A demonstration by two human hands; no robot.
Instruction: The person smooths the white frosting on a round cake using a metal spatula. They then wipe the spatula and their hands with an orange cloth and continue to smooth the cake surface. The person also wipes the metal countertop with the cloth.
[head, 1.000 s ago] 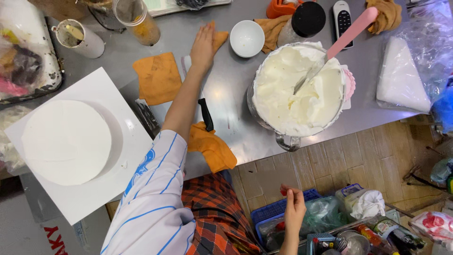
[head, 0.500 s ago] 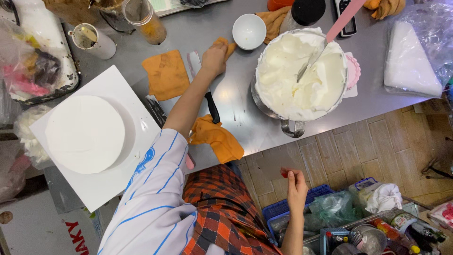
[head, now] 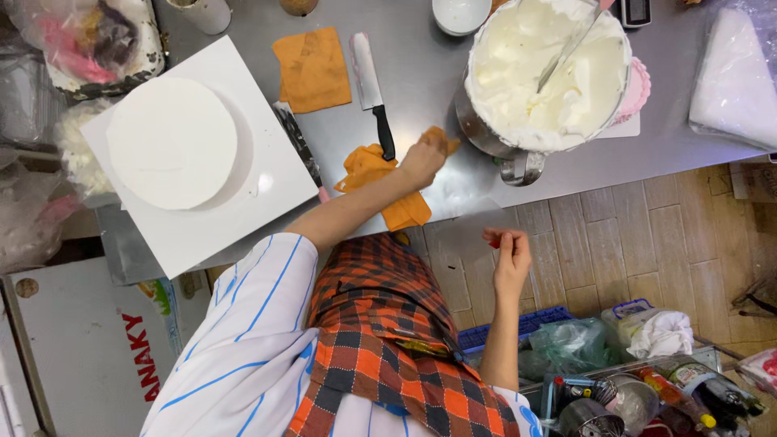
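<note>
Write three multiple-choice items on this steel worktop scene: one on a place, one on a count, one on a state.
1. Where does the black-handled knife lie?
A. right of the flat orange cloth
B. on the round white cake
C. on the floor

2. How many orange cloths are on the steel worktop?
A. one
B. three
C. five

3. The big metal bowl is:
A. empty
B. full of white cream
C. upside down

Answers: 1 A, it lies beside the cloth; 2 B, one flat, one crumpled, one under the left hand; 3 B, cream fills it.
</note>
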